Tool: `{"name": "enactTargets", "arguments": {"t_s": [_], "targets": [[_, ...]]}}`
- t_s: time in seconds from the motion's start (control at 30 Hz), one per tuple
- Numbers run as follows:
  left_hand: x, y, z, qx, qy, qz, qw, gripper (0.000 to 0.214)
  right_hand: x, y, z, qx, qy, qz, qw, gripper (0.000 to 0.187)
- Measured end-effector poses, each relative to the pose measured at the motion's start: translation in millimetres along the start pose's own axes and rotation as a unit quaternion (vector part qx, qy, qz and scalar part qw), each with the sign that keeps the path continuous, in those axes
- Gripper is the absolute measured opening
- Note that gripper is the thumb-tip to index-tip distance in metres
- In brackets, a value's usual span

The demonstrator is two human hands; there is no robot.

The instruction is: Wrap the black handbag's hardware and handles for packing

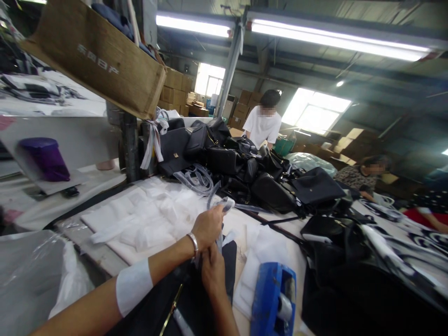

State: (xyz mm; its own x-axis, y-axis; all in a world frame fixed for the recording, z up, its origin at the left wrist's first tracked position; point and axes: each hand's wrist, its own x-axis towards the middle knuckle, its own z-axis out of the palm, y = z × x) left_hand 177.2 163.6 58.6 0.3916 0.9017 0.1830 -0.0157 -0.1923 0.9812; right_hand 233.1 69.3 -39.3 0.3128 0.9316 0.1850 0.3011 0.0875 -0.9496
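My left hand (207, 227), with a silver bracelet at the wrist, is closed on a strap wrapped in clear plastic (220, 242). White wrapping film shows at its fingertips. Just below, my right hand (213, 268) is closed at the lower part of the same strap; its fingertips are partly hidden. Under both hands lies a black bag (191, 289) with a gold zipper (171, 309). To the right of my hands stands a blue tape dispenser (262, 298). A white patch (134, 287) is stuck on my left forearm.
White foam sheets (150, 210) cover the table to the left, more (261, 247) lie behind the dispenser. Black bags (227, 161) are heaped at the back, others (336, 261) at right. A cardboard box (94, 56) hangs at upper left on a post. Co-workers (262, 126) are beyond.
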Motion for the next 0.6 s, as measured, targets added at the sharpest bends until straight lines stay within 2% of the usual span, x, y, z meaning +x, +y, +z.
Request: {"name": "enactTargets", "arguments": {"t_s": [0.07, 0.13, 0.27, 0.37, 0.47, 0.6], "targets": [[4, -1, -5.4, -0.02, -0.021, -0.037, 0.999, 0.008, 0, 4, -6, 0.045, -0.011, 0.022, 0.999, 0.022], [5, 0, -12.2, -0.058, -0.059, -0.074, 0.994, 0.02, -1, 6, -11, 0.083, -0.032, 0.038, 0.995, 0.025], [-1, 0, -23.6, -0.147, -0.143, -0.122, 0.971, 0.034, -8, 9, -11, 0.168, -0.068, 0.065, 0.981, 0.027], [-6, -5, -27.3, -0.186, -0.174, -0.148, 0.956, 0.037, -12, 9, -10, 0.207, -0.087, 0.074, 0.972, 0.029], [-5, -16, -24.9, -0.194, -0.158, -0.168, 0.954, 0.035, -16, 5, -12, 0.213, -0.104, 0.073, 0.969, 0.031], [-6, -36, -12.4, -0.175, -0.097, -0.184, 0.962, 0.023, -18, -8, -9, 0.204, -0.087, 0.054, 0.974, 0.03]]}}
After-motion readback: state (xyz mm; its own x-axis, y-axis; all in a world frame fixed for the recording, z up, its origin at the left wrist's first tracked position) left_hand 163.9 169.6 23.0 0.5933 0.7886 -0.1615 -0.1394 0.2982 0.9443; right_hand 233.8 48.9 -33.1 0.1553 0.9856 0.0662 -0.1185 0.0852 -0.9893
